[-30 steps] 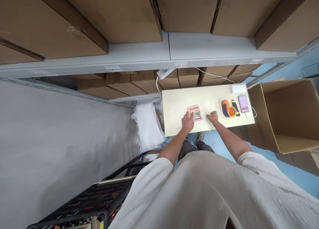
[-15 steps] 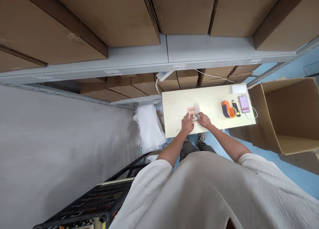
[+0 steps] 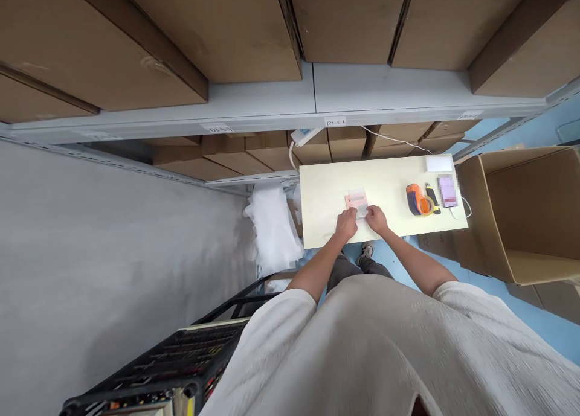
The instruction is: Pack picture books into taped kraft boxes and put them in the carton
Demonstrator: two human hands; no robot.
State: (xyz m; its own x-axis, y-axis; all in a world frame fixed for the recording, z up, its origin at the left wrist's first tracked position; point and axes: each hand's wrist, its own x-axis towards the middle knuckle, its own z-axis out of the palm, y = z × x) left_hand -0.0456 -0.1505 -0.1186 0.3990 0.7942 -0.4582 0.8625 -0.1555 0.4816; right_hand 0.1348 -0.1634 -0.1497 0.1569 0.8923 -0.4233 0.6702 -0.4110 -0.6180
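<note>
A small pink booklet lies on the pale yellow tabletop, with a translucent plastic sheet over much of its face. At its lower left corner, my left hand is closed with the fingertips on the booklet and the sheet's edge. My right hand is closed in a pinch at the sheet's right edge. Both hands are close together near the table's front side. What exactly sits under the fingertips is too small to make out fully.
Right on the table are an orange tape dispenser, a yellow-black cutter, a phone and a white box. A large open carton stands right. White foam sheets hang left; a black crate holds books.
The translucent sheet, curled up between my hands before, now lies flatter over the booklet. My right hand has shifted slightly down and away from the booklet's middle; the left has drawn toward its lower edge.
</note>
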